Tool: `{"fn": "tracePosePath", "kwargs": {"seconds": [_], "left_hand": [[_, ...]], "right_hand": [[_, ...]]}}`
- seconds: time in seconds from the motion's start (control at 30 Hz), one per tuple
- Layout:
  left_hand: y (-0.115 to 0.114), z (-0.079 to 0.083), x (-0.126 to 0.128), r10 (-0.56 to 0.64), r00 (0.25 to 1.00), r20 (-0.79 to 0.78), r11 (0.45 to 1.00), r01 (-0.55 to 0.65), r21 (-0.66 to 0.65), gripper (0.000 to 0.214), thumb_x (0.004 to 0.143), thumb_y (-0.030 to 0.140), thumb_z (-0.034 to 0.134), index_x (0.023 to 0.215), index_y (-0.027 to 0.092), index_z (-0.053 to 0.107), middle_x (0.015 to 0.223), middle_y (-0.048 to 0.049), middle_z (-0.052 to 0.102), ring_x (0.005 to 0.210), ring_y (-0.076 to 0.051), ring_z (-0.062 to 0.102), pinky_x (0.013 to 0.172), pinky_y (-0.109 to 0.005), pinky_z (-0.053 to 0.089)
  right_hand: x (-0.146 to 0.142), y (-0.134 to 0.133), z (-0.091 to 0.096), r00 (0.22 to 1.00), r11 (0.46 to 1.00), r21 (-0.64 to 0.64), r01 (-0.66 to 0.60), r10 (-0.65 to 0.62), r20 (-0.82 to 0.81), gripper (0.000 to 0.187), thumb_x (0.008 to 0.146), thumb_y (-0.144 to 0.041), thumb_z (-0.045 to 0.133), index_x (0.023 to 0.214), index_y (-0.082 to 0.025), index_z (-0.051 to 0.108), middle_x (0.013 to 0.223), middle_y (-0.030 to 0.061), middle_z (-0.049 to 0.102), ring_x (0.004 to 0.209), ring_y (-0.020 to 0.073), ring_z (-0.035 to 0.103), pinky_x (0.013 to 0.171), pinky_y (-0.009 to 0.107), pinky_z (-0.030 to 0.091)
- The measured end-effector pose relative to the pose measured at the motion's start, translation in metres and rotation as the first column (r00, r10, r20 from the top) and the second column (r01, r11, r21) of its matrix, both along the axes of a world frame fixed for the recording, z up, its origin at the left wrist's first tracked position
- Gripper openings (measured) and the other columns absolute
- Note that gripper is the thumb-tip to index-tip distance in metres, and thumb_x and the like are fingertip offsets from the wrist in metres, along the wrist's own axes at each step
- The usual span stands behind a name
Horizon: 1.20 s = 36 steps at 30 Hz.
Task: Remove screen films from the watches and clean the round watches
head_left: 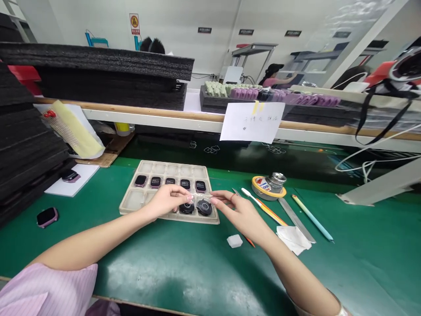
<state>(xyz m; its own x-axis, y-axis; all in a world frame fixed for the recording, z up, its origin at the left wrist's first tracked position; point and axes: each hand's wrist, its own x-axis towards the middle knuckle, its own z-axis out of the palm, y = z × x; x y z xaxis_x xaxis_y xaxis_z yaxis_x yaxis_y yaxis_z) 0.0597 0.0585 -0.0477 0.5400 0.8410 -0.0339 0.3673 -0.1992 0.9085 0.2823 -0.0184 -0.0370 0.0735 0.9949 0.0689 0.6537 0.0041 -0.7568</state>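
A beige compartment tray (131,202) lies on the green mat and holds several small smartwatch bodies, purple-edged with dark screens, in its middle row (155,181). Two round black watch backs (204,207) sit in the front row. My left hand (169,199) and my right hand (235,210) hover over the tray's front right part. Both pinch the ends of a thin clear film strip (201,194) stretched between their fingertips, just above the round black parts.
Right of the tray lie a white swab (251,198), an orange pencil, a metal ruler (296,219), a teal pen (312,218), a tape roll with a metal cup (269,186), white wipes (294,239) and a small white block (234,240). Loose watches (48,217) lie left. Black foam stacks stand left.
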Motion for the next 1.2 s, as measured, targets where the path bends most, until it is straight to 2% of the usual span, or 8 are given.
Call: {"fn": "tracePosePath", "kwargs": {"seconds": [0.13, 0.23, 0.4, 0.53, 0.7, 0.8, 0.9, 1.2], "left_hand": [[-0.002, 0.0, -0.002, 0.013, 0.993, -0.117, 0.98, 0.011, 0.201, 0.035, 0.088, 0.041, 0.062, 0.11, 0.015, 0.069, 0.1, -0.0101, 0.071, 0.076, -0.019, 0.065, 0.075, -0.036, 0.056], [-0.001, -0.002, -0.006, 0.033, 0.975, -0.221, 0.935, 0.048, 0.351, 0.035, 0.079, 0.037, 0.075, 0.107, 0.017, 0.07, 0.112, -0.0128, 0.063, 0.112, -0.033, 0.056, 0.103, -0.053, 0.043], [0.004, -0.003, -0.003, -0.021, 0.949, -0.313, 0.917, 0.143, 0.372, 0.03, 0.071, 0.034, 0.082, 0.092, 0.016, 0.069, 0.105, -0.0113, 0.06, 0.114, -0.037, 0.05, 0.105, -0.055, 0.038], [0.004, -0.001, 0.0, -0.061, 0.965, -0.255, 0.95, 0.134, 0.281, 0.03, 0.069, 0.025, 0.083, 0.093, 0.018, 0.067, 0.092, -0.0046, 0.062, 0.101, -0.03, 0.057, 0.098, -0.048, 0.044], [-0.008, -0.003, 0.005, -0.089, 0.995, -0.032, 0.996, 0.09, 0.027, 0.027, 0.082, 0.028, 0.071, 0.106, 0.018, 0.064, 0.092, -0.0025, 0.067, 0.087, -0.021, 0.066, 0.085, -0.039, 0.053], [-0.017, -0.006, 0.009, -0.129, 0.985, 0.117, 0.974, 0.148, -0.171, 0.02, 0.088, 0.028, 0.061, 0.103, 0.015, 0.06, 0.098, -0.0066, 0.07, 0.083, -0.019, 0.071, 0.078, -0.036, 0.058], [-0.023, -0.008, 0.011, -0.14, 0.966, 0.217, 0.936, 0.2, -0.29, 0.031, 0.079, 0.021, 0.071, 0.106, 0.015, 0.057, 0.102, -0.0086, 0.071, 0.092, -0.021, 0.072, 0.085, -0.037, 0.058], [-0.029, -0.005, 0.008, -0.117, 0.949, 0.294, 0.896, 0.229, -0.381, 0.059, 0.064, 0.002, 0.073, 0.118, 0.016, 0.053, 0.108, -0.0083, 0.068, 0.096, -0.02, 0.07, 0.09, -0.038, 0.056]], "right_hand": [[-0.018, 0.017, -0.012, 0.97, 0.999, -0.001, -0.035, 0.033, -0.24, 0.035, 0.081, -0.05, 0.063, 0.088, -0.017, 0.069, 0.078, 0.0074, 0.072, 0.07, 0.0185, 0.067, 0.065, 0.03, 0.055], [-0.016, 0.02, -0.022, 0.944, 0.999, 0.031, 0.033, -0.021, -0.328, 0.033, 0.078, -0.049, 0.066, 0.083, -0.016, 0.067, 0.074, 0.0058, 0.067, 0.066, 0.0166, 0.062, 0.063, 0.03, 0.051], [-0.012, 0.012, -0.027, 0.899, 0.997, 0.028, 0.067, -0.048, -0.434, 0.038, 0.074, -0.053, 0.074, 0.085, -0.016, 0.07, 0.072, 0.0043, 0.065, 0.062, 0.0155, 0.057, 0.059, 0.029, 0.047], [-0.012, 0.007, -0.026, 0.852, 0.993, 0.033, 0.109, -0.077, -0.518, 0.046, 0.067, -0.056, 0.081, 0.089, -0.017, 0.069, 0.071, 0.0025, 0.064, 0.06, 0.0144, 0.057, 0.058, 0.028, 0.049], [-0.017, -0.001, -0.02, 0.802, 0.99, 0.064, 0.129, -0.066, -0.594, 0.044, 0.071, -0.06, 0.078, 0.079, -0.019, 0.066, 0.074, 0.0031, 0.066, 0.059, 0.0123, 0.057, 0.059, 0.027, 0.051], [-0.025, -0.008, -0.017, 0.805, 0.993, 0.069, 0.097, -0.037, -0.592, 0.041, 0.072, -0.058, 0.078, 0.078, -0.019, 0.069, 0.071, 0.0033, 0.067, 0.057, 0.0127, 0.057, 0.056, 0.027, 0.052], [-0.032, -0.013, -0.018, 0.832, 0.994, 0.082, 0.073, -0.016, -0.555, 0.033, 0.073, -0.05, 0.079, 0.076, -0.018, 0.071, 0.071, 0.0049, 0.069, 0.059, 0.0145, 0.059, 0.057, 0.028, 0.052], [-0.03, -0.014, -0.021, 0.906, 0.983, 0.167, 0.079, -0.001, -0.423, 0.016, 0.076, -0.034, 0.075, 0.076, -0.019, 0.074, 0.069, 0.0041, 0.07, 0.058, 0.0136, 0.055, 0.057, 0.028, 0.048]]}}
